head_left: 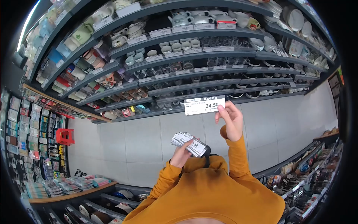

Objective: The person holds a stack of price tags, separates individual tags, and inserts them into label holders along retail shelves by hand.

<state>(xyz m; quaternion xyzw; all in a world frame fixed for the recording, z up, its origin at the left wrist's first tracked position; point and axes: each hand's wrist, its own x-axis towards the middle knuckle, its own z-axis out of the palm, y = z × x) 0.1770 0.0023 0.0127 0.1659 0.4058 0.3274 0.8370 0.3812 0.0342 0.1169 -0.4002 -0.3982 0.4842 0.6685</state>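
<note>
Head view: white price label [198, 108] reading 24.50, pinched at its right end by the right hand [232, 121]. Printed face toward the camera, figures upright; long axis nearly level across the view, right end slightly higher. Reaching leftward from the right hand, farther out than the left hand [181, 155] and apart from it. In the left hand, gripped firmly, a fanned stack of labels [197, 148], slanting down to the right, top one showing 3.80. Around both, mustard sleeves [238, 158] over grey tiled floor [141, 138]. Beyond, shelves [209, 4] of teapots [181, 19] and cups [176, 47]; far left, red plastic stool [65, 137].
</note>
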